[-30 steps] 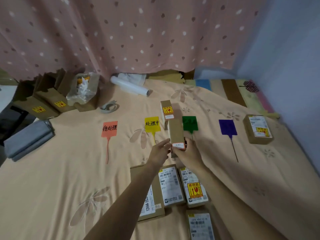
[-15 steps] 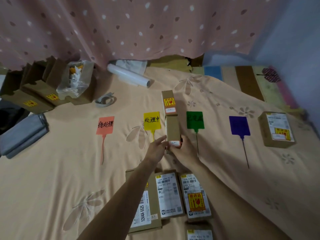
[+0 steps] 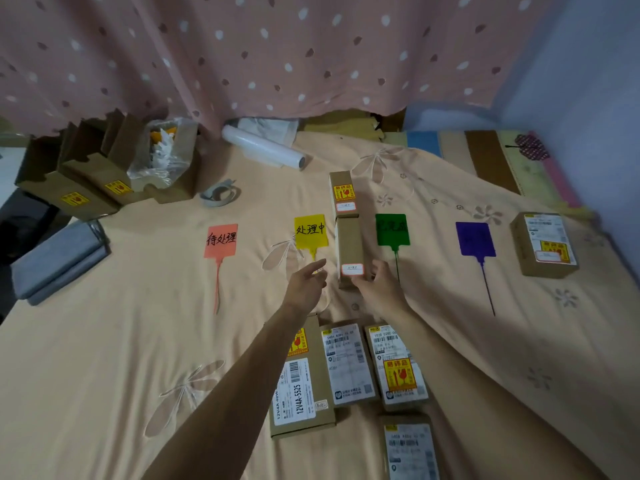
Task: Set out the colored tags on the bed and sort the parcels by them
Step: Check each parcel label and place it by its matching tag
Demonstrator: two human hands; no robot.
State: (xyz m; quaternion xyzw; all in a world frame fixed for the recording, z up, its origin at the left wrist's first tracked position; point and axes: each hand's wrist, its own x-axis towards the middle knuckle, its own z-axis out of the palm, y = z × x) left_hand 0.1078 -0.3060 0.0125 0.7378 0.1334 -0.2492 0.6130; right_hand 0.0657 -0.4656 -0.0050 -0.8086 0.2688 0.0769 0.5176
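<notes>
Four tags lie in a row on the bed: orange tag (image 3: 221, 240), yellow tag (image 3: 310, 231), green tag (image 3: 392, 229), purple tag (image 3: 475, 240). Between yellow and green a narrow brown parcel (image 3: 349, 251) lies lengthwise, just below another narrow parcel (image 3: 343, 194). My right hand (image 3: 377, 287) holds the near end of the lower parcel. My left hand (image 3: 306, 284) hovers open just left of it, fingers straight, touching nothing. Several labelled parcels (image 3: 348, 363) lie near me under my forearms. One parcel (image 3: 543, 244) sits right of the purple tag.
Open cardboard boxes (image 3: 86, 181) with a plastic bag stand at the back left, by a tape roll (image 3: 220, 195) and a white film roll (image 3: 263, 150). Grey folded cloth (image 3: 59, 261) lies at the left edge. A dotted curtain hangs behind; a wall is at the right.
My left hand has let go of the narrow parcel and drawn back to the left. The parcel now lies on the bed below the other narrow one, my right hand still on it.
</notes>
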